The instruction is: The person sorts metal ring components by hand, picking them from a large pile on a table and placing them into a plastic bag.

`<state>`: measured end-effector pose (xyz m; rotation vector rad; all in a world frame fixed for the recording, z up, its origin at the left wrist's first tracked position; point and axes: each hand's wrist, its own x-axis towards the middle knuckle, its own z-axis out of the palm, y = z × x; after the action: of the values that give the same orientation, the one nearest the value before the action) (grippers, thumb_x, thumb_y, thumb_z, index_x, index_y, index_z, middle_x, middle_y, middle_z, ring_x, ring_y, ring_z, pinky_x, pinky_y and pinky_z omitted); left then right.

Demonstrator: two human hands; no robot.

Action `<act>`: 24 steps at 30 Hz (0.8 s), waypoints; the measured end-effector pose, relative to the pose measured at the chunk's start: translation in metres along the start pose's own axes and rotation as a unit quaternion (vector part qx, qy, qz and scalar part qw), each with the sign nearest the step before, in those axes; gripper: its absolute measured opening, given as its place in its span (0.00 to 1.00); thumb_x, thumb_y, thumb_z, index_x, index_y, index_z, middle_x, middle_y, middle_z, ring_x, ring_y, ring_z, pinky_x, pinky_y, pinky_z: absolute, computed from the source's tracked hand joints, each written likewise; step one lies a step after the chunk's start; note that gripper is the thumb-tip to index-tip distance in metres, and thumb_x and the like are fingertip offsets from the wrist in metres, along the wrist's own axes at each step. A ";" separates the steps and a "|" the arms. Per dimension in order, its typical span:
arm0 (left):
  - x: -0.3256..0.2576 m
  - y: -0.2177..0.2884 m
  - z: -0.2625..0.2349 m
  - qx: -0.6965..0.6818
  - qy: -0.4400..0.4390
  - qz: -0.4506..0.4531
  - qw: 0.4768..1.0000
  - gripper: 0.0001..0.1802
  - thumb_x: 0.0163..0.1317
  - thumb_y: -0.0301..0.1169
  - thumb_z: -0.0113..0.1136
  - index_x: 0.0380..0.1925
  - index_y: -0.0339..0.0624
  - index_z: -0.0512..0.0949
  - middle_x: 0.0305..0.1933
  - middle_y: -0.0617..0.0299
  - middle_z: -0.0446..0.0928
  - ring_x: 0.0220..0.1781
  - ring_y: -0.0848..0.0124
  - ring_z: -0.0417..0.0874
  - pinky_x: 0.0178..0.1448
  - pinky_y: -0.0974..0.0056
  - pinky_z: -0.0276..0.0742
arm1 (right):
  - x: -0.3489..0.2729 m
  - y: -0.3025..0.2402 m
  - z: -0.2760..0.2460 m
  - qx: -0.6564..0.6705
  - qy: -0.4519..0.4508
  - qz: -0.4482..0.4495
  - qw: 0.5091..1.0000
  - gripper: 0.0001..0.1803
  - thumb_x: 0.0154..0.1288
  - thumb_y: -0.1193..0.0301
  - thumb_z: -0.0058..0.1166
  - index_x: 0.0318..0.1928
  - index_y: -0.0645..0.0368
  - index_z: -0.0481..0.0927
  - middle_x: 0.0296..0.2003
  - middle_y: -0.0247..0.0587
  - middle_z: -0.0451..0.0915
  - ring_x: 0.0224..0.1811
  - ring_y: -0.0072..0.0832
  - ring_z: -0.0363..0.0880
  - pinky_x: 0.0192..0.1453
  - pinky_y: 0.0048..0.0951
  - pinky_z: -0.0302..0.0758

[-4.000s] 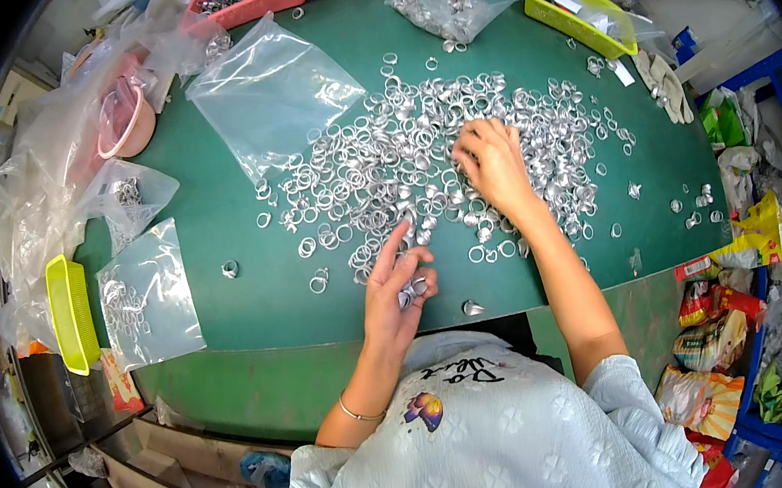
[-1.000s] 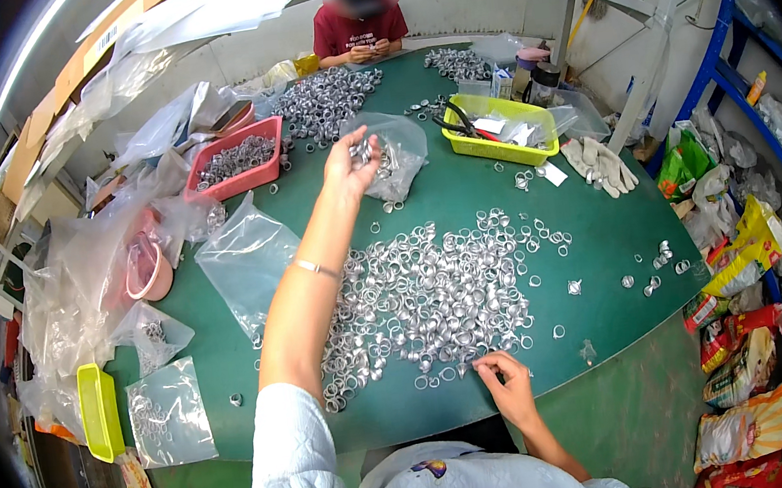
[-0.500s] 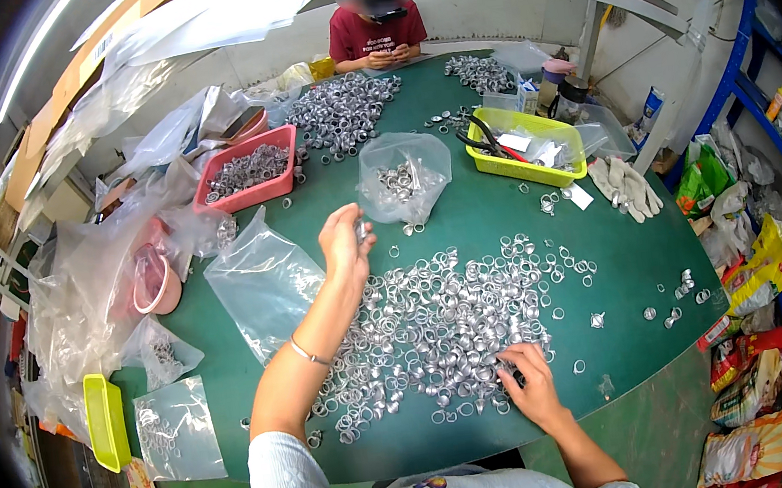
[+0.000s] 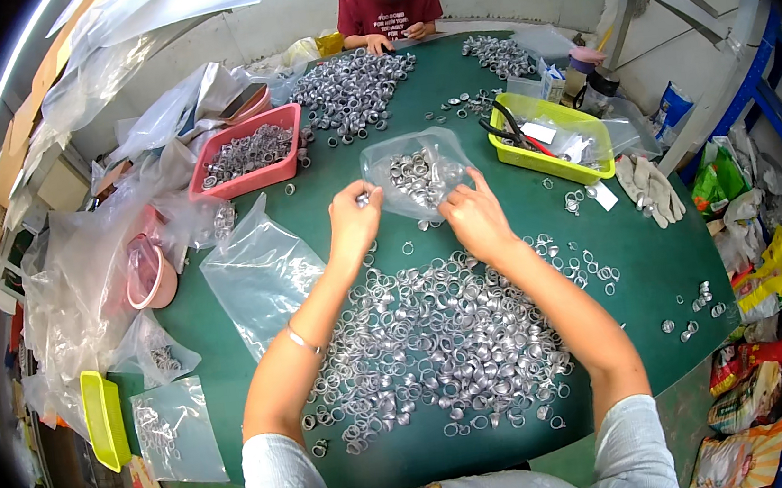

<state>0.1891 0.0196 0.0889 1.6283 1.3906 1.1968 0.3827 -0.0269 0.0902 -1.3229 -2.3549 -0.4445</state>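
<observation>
Green worktable (image 4: pixel 664 258): loose metal rings (image 4: pixel 493 357) spread nearest the body, likely so each is easy to see and reach.
Left hand (image 4: pixel 353 221): fingers curled together on bright metal, likely rings; just beside bag's left side.
Right hand (image 4: pixel 476 218): fingertips at bag's right edge, perhaps steadying it; pinching or only touching, cannot tell.
Clear plastic bag (image 4: pixel 444 155): rings inside, lying between both hands' fingers.
Beyond: pink tray (image 4: pixel 256 179) of rings; co-worker (image 4: pixel 386 14), dark red shirt.
</observation>
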 end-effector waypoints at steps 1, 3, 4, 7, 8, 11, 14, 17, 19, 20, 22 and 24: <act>-0.010 0.002 -0.005 0.003 -0.001 0.006 1.000 0.09 0.58 0.32 0.55 0.23 0.39 0.75 0.13 0.69 0.66 0.13 0.82 0.65 0.15 0.74 0.56 | -0.001 0.001 -0.002 -0.001 -0.056 -0.005 0.998 0.07 0.43 0.79 0.52 0.28 0.59 0.77 0.26 0.40 0.76 0.40 0.34 0.74 0.64 0.45 0.59; -0.030 0.009 -0.019 -0.045 -0.010 -0.057 0.997 0.10 0.58 0.31 0.55 0.22 0.36 0.74 0.13 0.67 0.67 0.14 0.80 0.66 0.19 0.71 0.59 | -0.004 -0.006 -0.017 0.006 -0.030 -0.058 0.998 0.03 0.41 0.79 0.51 0.21 0.58 0.75 0.20 0.37 0.72 0.34 0.32 0.73 0.64 0.46 0.59; -0.039 0.011 -0.022 -0.073 -0.015 -0.090 0.993 0.11 0.58 0.31 0.54 0.22 0.34 0.74 0.13 0.65 0.68 0.15 0.79 0.66 0.20 0.69 0.61 | -0.006 -0.009 -0.028 0.007 -0.020 -0.084 0.996 0.03 0.40 0.79 0.50 0.17 0.57 0.73 0.16 0.36 0.70 0.31 0.31 0.73 0.64 0.46 0.59; -0.047 0.009 -0.025 -0.092 -0.020 -0.075 0.993 0.10 0.58 0.30 0.54 0.22 0.36 0.74 0.12 0.67 0.67 0.13 0.81 0.64 0.19 0.71 0.58 | -0.010 -0.010 -0.034 -0.022 -0.033 -0.097 0.994 0.02 0.40 0.76 0.52 0.19 0.56 0.77 0.18 0.37 0.73 0.34 0.32 0.75 0.65 0.44 0.58; -0.048 0.008 -0.026 -0.093 -0.021 -0.070 0.993 0.10 0.58 0.30 0.54 0.22 0.36 0.74 0.12 0.67 0.67 0.13 0.82 0.64 0.19 0.72 0.58 | -0.010 -0.009 -0.035 -0.032 -0.030 -0.102 0.994 0.02 0.40 0.76 0.52 0.19 0.56 0.77 0.17 0.36 0.73 0.34 0.32 0.75 0.64 0.44 0.58; -0.045 -0.001 -0.032 -0.052 -0.055 -0.055 0.996 0.10 0.59 0.32 0.55 0.22 0.38 0.73 0.13 0.70 0.65 0.14 0.83 0.64 0.17 0.73 0.55 | 0.000 -0.006 -0.045 0.112 -0.158 -0.042 0.980 0.08 0.55 0.71 0.50 0.24 0.61 0.79 0.23 0.46 0.77 0.32 0.40 0.76 0.54 0.40 0.68; -0.043 0.005 -0.037 0.111 -0.029 0.035 0.993 0.12 0.54 0.34 0.62 0.23 0.37 0.72 0.14 0.68 0.65 0.15 0.80 0.65 0.18 0.71 0.57 | 0.016 0.002 -0.046 0.196 -0.270 0.010 0.942 0.14 0.63 0.66 0.47 0.35 0.64 0.79 0.32 0.53 0.78 0.36 0.46 0.77 0.45 0.39 0.71; -0.036 0.033 -0.043 0.248 0.015 0.166 0.954 0.17 0.48 0.36 0.67 0.26 0.36 0.71 0.21 0.62 0.69 0.18 0.72 0.69 0.21 0.65 0.64 | 0.019 -0.001 -0.038 0.206 -0.299 -0.017 0.932 0.15 0.63 0.66 0.47 0.46 0.61 0.75 0.36 0.53 0.79 0.40 0.47 0.76 0.47 0.40 0.71; -0.032 0.053 -0.037 0.289 0.027 0.233 0.928 0.19 0.45 0.36 0.69 0.28 0.36 0.71 0.28 0.57 0.71 0.20 0.64 0.74 0.25 0.61 0.69 | 0.018 -0.015 -0.033 0.185 -0.323 -0.057 0.926 0.16 0.63 0.65 0.48 0.48 0.60 0.74 0.37 0.51 0.79 0.41 0.47 0.76 0.47 0.41 0.71; -0.029 0.056 -0.031 0.319 0.005 0.235 0.918 0.19 0.45 0.36 0.69 0.29 0.36 0.71 0.30 0.56 0.71 0.22 0.61 0.75 0.26 0.59 0.70 | 0.017 -0.022 -0.031 0.174 -0.334 -0.078 0.923 0.17 0.63 0.65 0.48 0.49 0.60 0.73 0.38 0.50 0.79 0.42 0.47 0.76 0.48 0.41 0.71; -0.022 0.062 -0.019 0.378 -0.033 0.238 0.894 0.20 0.45 0.37 0.68 0.31 0.37 0.71 0.35 0.53 0.72 0.26 0.53 0.77 0.30 0.55 0.73 | 0.022 -0.029 -0.030 0.203 -0.361 -0.071 0.907 0.17 0.64 0.65 0.46 0.49 0.60 0.72 0.37 0.52 0.79 0.42 0.47 0.77 0.48 0.43 0.71; -0.010 0.062 -0.015 0.417 -0.025 0.232 0.878 0.12 0.51 0.33 0.62 0.30 0.38 0.73 0.33 0.53 0.73 0.30 0.51 0.78 0.32 0.54 0.73 | 0.030 -0.031 -0.032 0.243 -0.416 -0.034 0.876 0.15 0.64 0.67 0.44 0.46 0.61 0.74 0.36 0.55 0.78 0.41 0.48 0.77 0.47 0.43 0.71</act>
<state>0.1975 -0.0038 0.1489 2.6904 1.6537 0.7926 0.3482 -0.0353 0.1305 -1.3244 -2.8729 0.8378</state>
